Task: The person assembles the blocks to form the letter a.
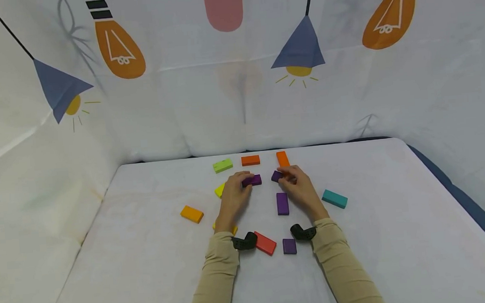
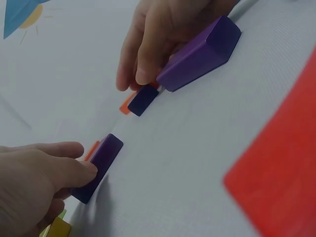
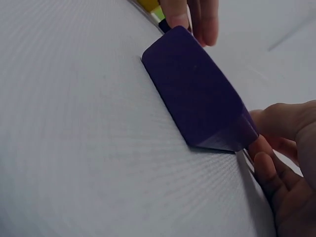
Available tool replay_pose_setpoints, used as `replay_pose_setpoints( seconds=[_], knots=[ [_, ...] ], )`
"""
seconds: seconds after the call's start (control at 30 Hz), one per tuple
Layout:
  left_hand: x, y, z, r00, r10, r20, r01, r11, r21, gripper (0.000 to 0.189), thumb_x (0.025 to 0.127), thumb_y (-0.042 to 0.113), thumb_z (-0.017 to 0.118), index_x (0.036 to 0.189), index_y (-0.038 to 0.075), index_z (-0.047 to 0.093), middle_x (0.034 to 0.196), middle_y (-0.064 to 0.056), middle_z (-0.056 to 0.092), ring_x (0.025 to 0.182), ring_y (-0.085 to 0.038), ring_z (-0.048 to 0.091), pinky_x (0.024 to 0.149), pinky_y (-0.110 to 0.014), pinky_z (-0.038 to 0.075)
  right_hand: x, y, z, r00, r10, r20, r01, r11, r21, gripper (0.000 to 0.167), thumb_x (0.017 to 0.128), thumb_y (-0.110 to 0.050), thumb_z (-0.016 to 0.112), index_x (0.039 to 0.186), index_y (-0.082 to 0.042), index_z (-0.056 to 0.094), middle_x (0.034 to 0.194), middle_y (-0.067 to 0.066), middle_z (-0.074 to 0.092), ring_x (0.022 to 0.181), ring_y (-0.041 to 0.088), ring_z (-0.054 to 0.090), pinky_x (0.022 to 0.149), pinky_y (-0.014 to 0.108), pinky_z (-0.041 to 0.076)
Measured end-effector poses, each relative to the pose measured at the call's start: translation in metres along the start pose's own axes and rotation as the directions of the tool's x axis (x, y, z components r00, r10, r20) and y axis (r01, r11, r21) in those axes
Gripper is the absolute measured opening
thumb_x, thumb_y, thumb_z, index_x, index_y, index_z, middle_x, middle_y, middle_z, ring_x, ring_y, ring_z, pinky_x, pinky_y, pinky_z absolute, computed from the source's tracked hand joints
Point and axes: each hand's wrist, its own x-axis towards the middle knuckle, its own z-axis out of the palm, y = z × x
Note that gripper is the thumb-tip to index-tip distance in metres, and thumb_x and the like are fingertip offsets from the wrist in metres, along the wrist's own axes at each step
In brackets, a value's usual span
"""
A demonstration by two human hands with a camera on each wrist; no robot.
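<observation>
Table (image 1: 116,273) spreads wide either side of both forearms (image 1: 213,275), which reach toward its far edge. Near that edge, left hand (image 1: 233,196) clamps thumb and fingers on a purple block (image 1: 254,180) — right hand (image 1: 302,190) pinches a second purple block (image 1: 275,176), just apart.

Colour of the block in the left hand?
Purple; the block shows best in the left wrist view.

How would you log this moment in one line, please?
left hand: pinches purple block | right hand: holds second purple block | red block: on white tabletop
</observation>
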Motion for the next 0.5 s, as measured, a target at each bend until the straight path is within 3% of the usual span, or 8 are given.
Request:
replay_pose_setpoints(
  seconds=[0.23,0.5],
  knots=[
    [-0.0002,-0.0018,0.0021,0.999,0.021,-0.031,-0.02,1.0,0.014,0.03,0.086,0.001,0.063,0.114,0.01,0.067,0.122,-0.007,0.064,0.115,-0.027,0.056,0.102,-0.041,0.043,-0.0012,-0.0006,0.0009,0.999,-0.021,0.025,0.022,0.999,-0.029,0.038,0.091,-0.021,0.059,0.129,-0.019,0.057,0.109,0.002,0.056,0.097,0.018,0.051,0.085,0.033,0.045],
    [-0.0008,-0.0038,0.0008,1.0,0.022,-0.008,-0.022,1.0,-0.006,0.028,0.088,-0.001,0.06,0.113,0.011,0.067,0.119,-0.005,0.066,0.113,-0.025,0.057,0.101,-0.04,0.043,-0.001,-0.0027,0.0013,0.999,-0.044,0.03,0.045,0.998,-0.046,0.037,0.091,-0.015,0.06,0.128,-0.016,0.056,0.109,0.006,0.057,0.096,0.019,0.052,0.085,0.034,0.046]
  ],
)
